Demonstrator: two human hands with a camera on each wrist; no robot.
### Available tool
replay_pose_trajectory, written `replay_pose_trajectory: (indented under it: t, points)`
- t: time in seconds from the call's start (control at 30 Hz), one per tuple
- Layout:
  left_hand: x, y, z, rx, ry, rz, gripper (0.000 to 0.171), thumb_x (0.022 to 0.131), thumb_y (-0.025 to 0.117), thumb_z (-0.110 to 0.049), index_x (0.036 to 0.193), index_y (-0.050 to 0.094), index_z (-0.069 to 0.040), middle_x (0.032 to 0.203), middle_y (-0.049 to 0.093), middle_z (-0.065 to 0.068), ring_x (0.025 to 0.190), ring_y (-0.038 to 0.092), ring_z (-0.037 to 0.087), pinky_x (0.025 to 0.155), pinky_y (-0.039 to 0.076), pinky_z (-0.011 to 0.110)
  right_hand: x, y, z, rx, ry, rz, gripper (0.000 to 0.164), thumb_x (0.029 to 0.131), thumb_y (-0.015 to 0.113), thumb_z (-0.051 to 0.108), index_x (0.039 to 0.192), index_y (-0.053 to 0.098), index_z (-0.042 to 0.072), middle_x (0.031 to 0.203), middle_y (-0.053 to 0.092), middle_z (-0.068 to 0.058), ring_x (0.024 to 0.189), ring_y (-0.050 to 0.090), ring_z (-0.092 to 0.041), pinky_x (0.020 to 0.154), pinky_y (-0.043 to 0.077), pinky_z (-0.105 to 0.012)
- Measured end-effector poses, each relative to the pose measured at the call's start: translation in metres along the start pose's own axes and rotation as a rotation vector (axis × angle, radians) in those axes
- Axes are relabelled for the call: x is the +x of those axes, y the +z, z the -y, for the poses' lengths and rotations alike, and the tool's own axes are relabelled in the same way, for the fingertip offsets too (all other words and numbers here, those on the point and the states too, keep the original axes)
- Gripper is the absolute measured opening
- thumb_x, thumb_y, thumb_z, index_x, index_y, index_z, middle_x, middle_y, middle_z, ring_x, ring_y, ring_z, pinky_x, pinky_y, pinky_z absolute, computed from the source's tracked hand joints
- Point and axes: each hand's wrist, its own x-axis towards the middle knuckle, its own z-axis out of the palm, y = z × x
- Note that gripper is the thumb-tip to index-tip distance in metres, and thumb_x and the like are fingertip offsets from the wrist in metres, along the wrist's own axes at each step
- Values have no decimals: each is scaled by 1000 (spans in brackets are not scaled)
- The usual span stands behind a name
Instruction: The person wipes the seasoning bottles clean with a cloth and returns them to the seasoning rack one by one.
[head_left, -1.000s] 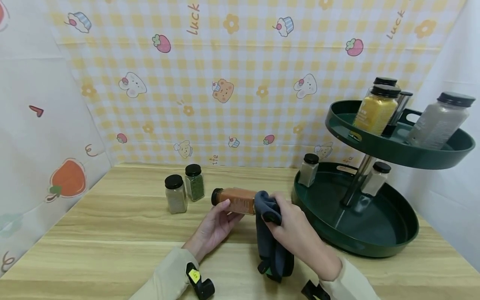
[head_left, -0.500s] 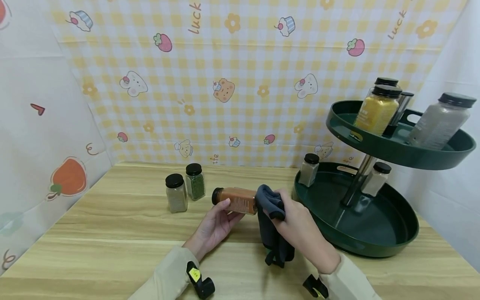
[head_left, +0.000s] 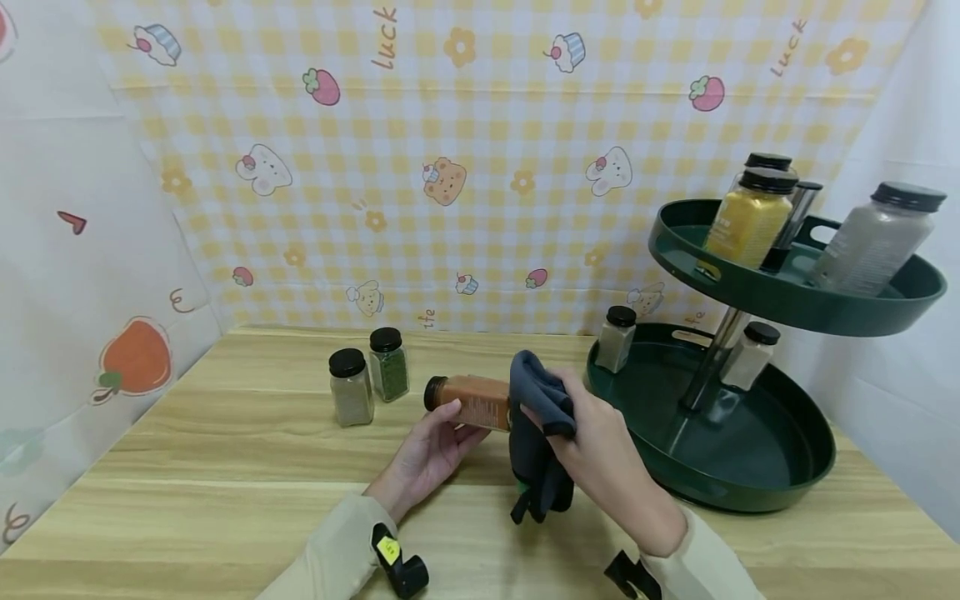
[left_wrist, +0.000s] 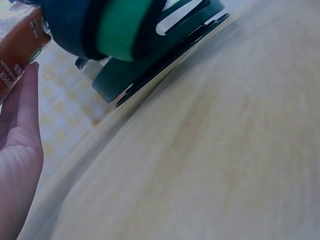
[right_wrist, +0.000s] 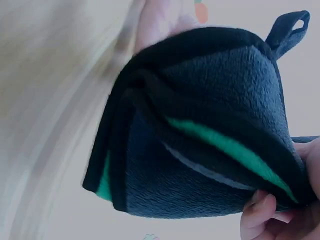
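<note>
My left hand (head_left: 431, 454) holds a spice jar (head_left: 472, 402) of orange-brown powder on its side above the table, its black cap pointing left. The thumb lies along the front of the jar, with fingers beneath. My right hand (head_left: 596, 442) grips a folded dark grey cloth (head_left: 536, 417) against the jar's base end, covering that end. In the right wrist view the cloth (right_wrist: 205, 125) shows black edging, green inner faces and a hanging loop, with fingers (right_wrist: 260, 210) pinching its side. The left wrist view shows the jar's label side (left_wrist: 22, 47) close to the cloth.
A jar of pale powder (head_left: 351, 392) and a jar of green herbs (head_left: 390, 367) stand on the wooden table (head_left: 225, 442) at left. The green two-tier rack (head_left: 720, 492) at right bears several jars, including a yellow one (head_left: 750, 225) on top.
My right hand has shifted the cloth about the jar's base end, lifting it slightly, and its hanging part has swung. The left hand and jar have stayed in place.
</note>
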Motion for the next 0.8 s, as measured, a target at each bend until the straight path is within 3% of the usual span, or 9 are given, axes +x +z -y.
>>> replay_pose_trajectory:
  t: [0.13,0.27,0.43,0.6,0.8]
  points:
    - [0,0,0,1,-3,4,42,92,47,-16,131,31,-13,120,46,5,103,57,14,95,45,26,0,-2,1,23,-52,-19,44,86,66,27,124,47,18,104,65,-8,88,65,-20,71,53,-36]
    - [0,-1,0,-24,4,-4,43,92,47,-16,131,32,-14,122,44,6,104,55,14,94,46,25,0,0,-2,-23,-25,80,47,86,66,25,126,44,14,109,63,-13,96,64,-24,74,53,-38]
    - [0,-2,0,-48,12,-15,44,91,46,-15,132,31,-15,123,43,6,104,55,15,94,46,25,2,2,-9,-91,-14,181,49,84,68,15,125,42,11,106,62,-14,85,63,-21,67,50,-33]
    - [1,-2,0,-49,12,-12,43,91,46,-14,132,32,-15,123,44,6,104,56,15,94,46,26,3,2,-13,-122,-57,170,49,79,68,1,121,45,10,106,62,-12,84,60,-20,68,49,-33]
    - [1,-1,0,-35,14,-3,42,91,47,-15,131,32,-14,121,45,6,103,56,15,96,45,27,1,-1,-6,-56,-67,89,44,80,64,-2,120,50,9,108,63,-12,91,62,-22,73,51,-37]
